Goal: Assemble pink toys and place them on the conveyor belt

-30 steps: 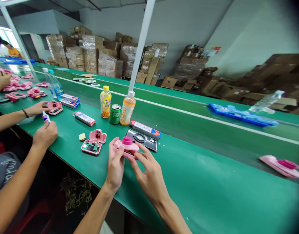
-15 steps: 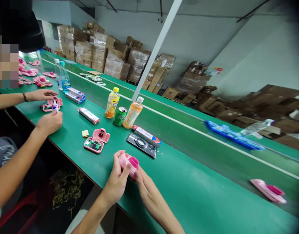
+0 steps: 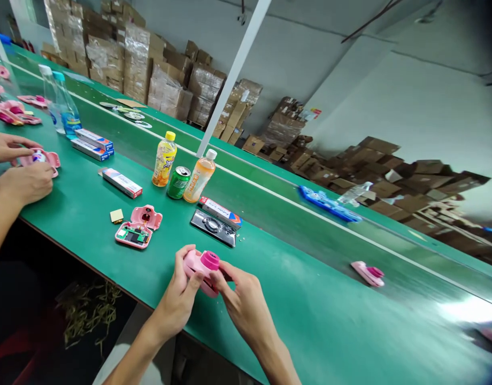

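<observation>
Between my two hands is a pink toy camera (image 3: 194, 263) with a darker pink lens ring, held above the near edge of the green table. A dark gap runs between the halves of its shell. My left hand (image 3: 182, 289) grips its left side, thumb on the front. My right hand (image 3: 240, 291) pinches its right end with thumb and fingers. Left of my hands lies an opened pink camera shell (image 3: 134, 234) with a circuit board showing, and a small cream square part (image 3: 116, 216) beside it.
Beyond my hands lie a black phone (image 3: 213, 228) and a glue box (image 3: 221, 212). Two drink bottles and a green can (image 3: 179, 183) stand farther back. A co-worker's hands (image 3: 23, 176) work at the left. A pink camera (image 3: 367, 273) and a blue tray (image 3: 328, 203) are on the belt.
The view has swung right, so the table things appear farther left. My right hand has shifted its grip on the toy camera, and the gap in its shell now shows.
</observation>
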Motion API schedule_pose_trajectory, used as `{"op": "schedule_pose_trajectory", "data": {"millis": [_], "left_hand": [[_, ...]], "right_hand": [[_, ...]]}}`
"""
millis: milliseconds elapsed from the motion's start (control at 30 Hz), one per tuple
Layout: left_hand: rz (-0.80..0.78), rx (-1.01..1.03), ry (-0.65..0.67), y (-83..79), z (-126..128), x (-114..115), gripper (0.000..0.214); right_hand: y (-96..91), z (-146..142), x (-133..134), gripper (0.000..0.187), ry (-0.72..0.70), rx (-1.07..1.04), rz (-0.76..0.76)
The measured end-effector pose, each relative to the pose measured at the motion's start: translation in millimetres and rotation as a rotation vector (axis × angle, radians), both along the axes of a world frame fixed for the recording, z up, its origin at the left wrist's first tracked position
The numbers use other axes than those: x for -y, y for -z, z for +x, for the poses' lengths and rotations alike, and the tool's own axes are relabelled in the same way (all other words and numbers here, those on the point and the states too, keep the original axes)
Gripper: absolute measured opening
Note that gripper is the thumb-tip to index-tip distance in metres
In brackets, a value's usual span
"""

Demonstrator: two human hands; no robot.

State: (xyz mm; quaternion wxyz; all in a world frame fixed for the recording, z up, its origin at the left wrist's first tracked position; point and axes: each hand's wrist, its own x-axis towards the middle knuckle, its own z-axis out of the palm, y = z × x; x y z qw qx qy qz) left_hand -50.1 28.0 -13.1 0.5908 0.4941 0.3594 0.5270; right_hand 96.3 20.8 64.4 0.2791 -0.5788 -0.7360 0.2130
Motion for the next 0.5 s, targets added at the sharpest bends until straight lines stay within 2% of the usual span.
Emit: {"op": "schedule_pose_trajectory", "data": {"millis": [100, 200, 267, 367, 500], "left_hand": [[-0.003, 0.047, -0.002, 1.2, -2.0, -0.4, 0.066], [-0.008, 0.075, -0.016, 0.7, -3.5, -0.2, 0.071], [-0.025, 0.084, -0.070, -0.3, -3.3, -0.1, 0.072], [-0.080, 0.108, -0.134, -0.9, -2.3, -1.4, 0.072], [-0.157, 0.159, -0.124, 0.5, -1.0, -4.9, 0.073]], "right_hand": [[1.6, -5.7, 2.3, 0.048, 0.004, 0.033, -0.001], [3.1, -8.8, 2.3, 0.054, 0.029, -0.031, 0.036], [3.4, -8.0, 0.6, 0.058, 0.004, -0.095, 0.039], [2.4, -4.7, -3.7, 0.053, -0.066, -0.142, -0.042], [2.9, -5.1, -8.0, 0.044, -0.095, -0.130, -0.171]]}}
